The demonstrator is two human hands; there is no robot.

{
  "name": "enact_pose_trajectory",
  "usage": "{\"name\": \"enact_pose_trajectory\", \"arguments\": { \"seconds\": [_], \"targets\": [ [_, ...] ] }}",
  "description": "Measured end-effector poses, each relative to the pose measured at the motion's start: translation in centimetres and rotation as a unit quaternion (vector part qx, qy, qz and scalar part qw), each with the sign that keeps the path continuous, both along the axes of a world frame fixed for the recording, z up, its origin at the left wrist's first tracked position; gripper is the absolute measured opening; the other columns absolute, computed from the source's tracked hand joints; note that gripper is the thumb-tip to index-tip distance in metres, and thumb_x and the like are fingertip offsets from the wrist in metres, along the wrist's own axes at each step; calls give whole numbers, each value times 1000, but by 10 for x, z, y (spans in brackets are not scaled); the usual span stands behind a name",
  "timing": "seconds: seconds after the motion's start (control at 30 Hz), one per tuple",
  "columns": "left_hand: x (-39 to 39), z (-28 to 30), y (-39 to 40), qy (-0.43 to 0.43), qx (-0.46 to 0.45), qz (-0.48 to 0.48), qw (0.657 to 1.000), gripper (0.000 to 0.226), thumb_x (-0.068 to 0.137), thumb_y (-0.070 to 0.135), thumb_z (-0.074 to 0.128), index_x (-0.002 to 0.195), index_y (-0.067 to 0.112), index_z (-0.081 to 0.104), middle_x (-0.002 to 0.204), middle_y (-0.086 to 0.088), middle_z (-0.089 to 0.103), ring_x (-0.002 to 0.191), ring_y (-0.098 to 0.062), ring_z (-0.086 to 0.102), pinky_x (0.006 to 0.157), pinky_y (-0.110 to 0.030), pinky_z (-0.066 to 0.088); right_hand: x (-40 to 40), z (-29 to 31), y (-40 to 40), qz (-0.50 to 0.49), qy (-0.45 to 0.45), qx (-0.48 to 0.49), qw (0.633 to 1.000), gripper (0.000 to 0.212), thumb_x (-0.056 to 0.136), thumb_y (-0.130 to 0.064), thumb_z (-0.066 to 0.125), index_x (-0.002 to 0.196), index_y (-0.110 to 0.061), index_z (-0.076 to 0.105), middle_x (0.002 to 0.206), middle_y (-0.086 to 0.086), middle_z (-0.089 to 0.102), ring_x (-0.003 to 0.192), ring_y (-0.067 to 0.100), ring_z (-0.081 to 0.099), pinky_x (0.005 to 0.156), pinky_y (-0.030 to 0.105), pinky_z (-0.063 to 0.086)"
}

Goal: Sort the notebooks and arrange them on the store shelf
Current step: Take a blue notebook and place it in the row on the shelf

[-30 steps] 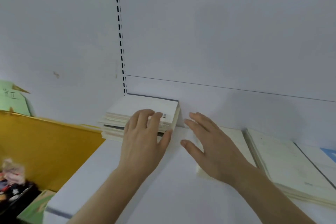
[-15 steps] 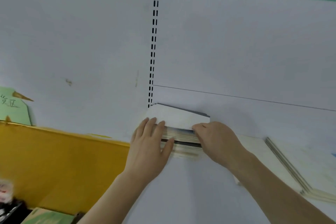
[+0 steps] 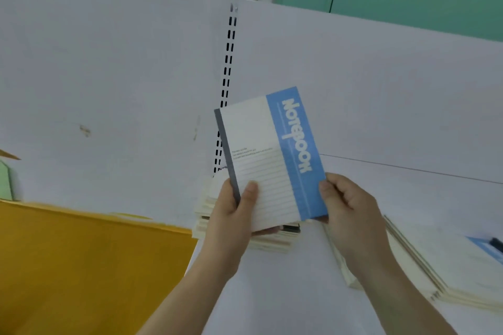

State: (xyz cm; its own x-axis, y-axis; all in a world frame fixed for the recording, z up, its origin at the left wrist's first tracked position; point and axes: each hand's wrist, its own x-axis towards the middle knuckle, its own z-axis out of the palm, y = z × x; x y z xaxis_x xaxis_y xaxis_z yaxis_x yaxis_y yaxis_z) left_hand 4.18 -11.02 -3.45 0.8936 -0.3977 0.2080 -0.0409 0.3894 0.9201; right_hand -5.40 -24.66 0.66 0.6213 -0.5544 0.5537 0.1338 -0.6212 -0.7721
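Here, two hands (image 3: 285,215), one notebook (image 3: 269,155)

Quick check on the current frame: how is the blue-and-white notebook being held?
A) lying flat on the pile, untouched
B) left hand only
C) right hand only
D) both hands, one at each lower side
D: the left hand has its grip on the dark spine edge and the right hand pinches the blue edge of the notebook, which is lifted above the pile.
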Motion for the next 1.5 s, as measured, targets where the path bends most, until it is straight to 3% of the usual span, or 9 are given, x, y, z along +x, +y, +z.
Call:
{"name": "enact_pose_trajectory", "arguments": {
  "seconds": [0.17,0.3,0.4,0.53,0.67,0.93,1.17,1.33,1.5],
  "targets": [
    [5,-9,21,-51,34,93,994,11,104,27,50,111,31,58,96,3,68,79,-18,67,47,-32,53,20,-18,-21,-28,73,-125,989,35,102,-29,38,134,-28,52,129,-14,60,122,4,51,102,24,38],
    [15,-21,47,-43,44,125,990,11,103,26,51,111,30,58,92,3,71,78,-21,67,46,-30,51,47,-41,-35,14,307,-375,874,55,101,-39,30,151,-18,22,158,-4,21,146,12,12,119,33,16],
    [19,-26,59,-47,55,136,988,12,103,27,51,111,31,59,91,6,72,80,-24,67,47,-32,52,54,-47,-33,7,327,-440,837,41,103,-32,30,141,-23,41,148,-5,41,137,17,35,112,35,28],
    [17,-28,65,-57,75,142,985,12,103,28,51,111,33,58,87,9,71,77,-22,67,47,-32,53,47,-29,-23,-53,300,-480,823,22,85,-9,43,98,-26,44,93,-5,61,84,26,61,67,34,47],
    [15,-31,67,-79,88,145,982,10,103,29,50,109,33,57,84,10,70,70,-20,66,45,-31,52,28,-1,-24,-155,202,-455,853,20,91,-19,47,110,-25,51,90,-3,64,74,25,61,59,31,42],
    [10,-24,52,-78,75,136,985,9,104,27,49,107,28,57,92,3,69,74,-22,62,43,-27,48,-24,12,-27,-190,-44,-158,968,23,102,-24,38,100,-16,60,70,-3,58,67,9,51,58,19,37],
    [-32,-15,12,-75,57,51,994,20,104,38,41,105,26,57,86,2,65,60,-10,60,41,-27,45,-41,-21,-13,-169,-14,20,985,27,100,-22,44,78,-15,58,73,-4,61,68,11,53,64,34,42],
    [-69,-19,-17,-97,53,5,994,25,95,50,45,93,29,58,79,-5,65,53,-19,55,40,-30,46,-65,-58,-13,-159,8,52,986,30,101,-23,42,77,-15,57,72,-13,61,63,2,51,54,14,35],
    [-104,-23,-46,-75,48,-142,986,25,102,24,51,123,35,58,105,4,71,86,-23,69,54,-40,59,-113,-59,-32,-158,9,78,984,29,101,-25,37,97,-43,59,91,-33,62,85,-8,57,68,14,44]
  ]
}}
